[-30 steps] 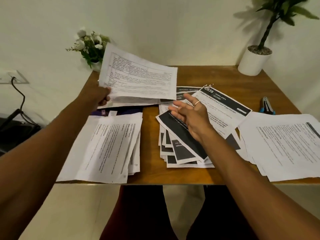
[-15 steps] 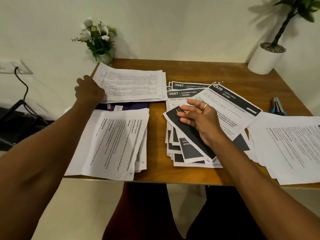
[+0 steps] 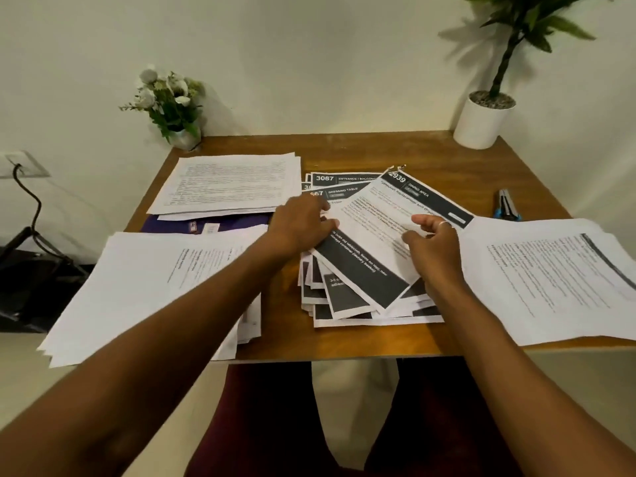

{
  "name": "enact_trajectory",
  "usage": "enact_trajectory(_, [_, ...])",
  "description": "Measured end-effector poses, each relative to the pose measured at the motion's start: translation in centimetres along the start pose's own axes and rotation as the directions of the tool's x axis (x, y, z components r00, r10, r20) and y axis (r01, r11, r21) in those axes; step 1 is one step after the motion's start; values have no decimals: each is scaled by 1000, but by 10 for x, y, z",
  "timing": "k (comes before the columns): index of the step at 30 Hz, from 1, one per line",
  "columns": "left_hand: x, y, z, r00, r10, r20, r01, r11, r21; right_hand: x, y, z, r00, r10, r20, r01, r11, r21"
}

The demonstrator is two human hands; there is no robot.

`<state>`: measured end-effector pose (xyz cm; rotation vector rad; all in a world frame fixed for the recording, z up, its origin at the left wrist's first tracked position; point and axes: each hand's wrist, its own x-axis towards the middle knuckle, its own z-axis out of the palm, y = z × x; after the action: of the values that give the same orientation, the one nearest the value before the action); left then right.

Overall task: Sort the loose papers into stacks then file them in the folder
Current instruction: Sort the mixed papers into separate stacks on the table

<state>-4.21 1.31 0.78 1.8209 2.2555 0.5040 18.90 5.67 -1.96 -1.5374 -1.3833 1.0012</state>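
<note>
A fanned pile of black-banded papers (image 3: 358,290) lies in the middle of the wooden table (image 3: 430,163). Its top sheet (image 3: 382,218), headed 2939, sits askew. My left hand (image 3: 303,225) rests on the pile at that sheet's left edge, fingers spread. My right hand (image 3: 435,246) hovers at its right side, fingers curled and apart, holding nothing. Plain text stacks lie at the back left (image 3: 227,184), front left (image 3: 155,280) and right (image 3: 550,277). A purple folder (image 3: 223,223) shows between the two left stacks, mostly covered.
A small flower vase (image 3: 172,108) stands at the back left corner and a white potted plant (image 3: 481,122) at the back right. A blue-handled tool (image 3: 506,208) lies by the right stack. The front left stack overhangs the table's edge. A wall socket with cable (image 3: 20,166) is left.
My left hand let go of the back left stack, which now lies flat, and moved right onto the middle pile. My right hand shifted right to the top sheet's other side.
</note>
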Motion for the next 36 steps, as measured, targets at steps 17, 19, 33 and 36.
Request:
enact_trajectory(17, [-8, 20, 6, 960, -271, 68, 274, 866, -419, 3, 19, -26, 999, -19, 25, 15, 984, 177])
enact_trajectory(19, [-16, 16, 8, 946, -312, 84, 308, 793, -526, 7, 17, -32, 999, -15, 37, 5, 964, 265])
enact_trajectory(33, [-40, 24, 17, 926, -343, 156, 329, 535, -778, 23, 3, -72, 882, 189, 433, -415, 745, 522])
enact_trajectory(36, [-37, 43, 15, 906, -300, 298, 340, 96, -936, 34, 7, -81, 922, 238, 304, -368, 781, 505])
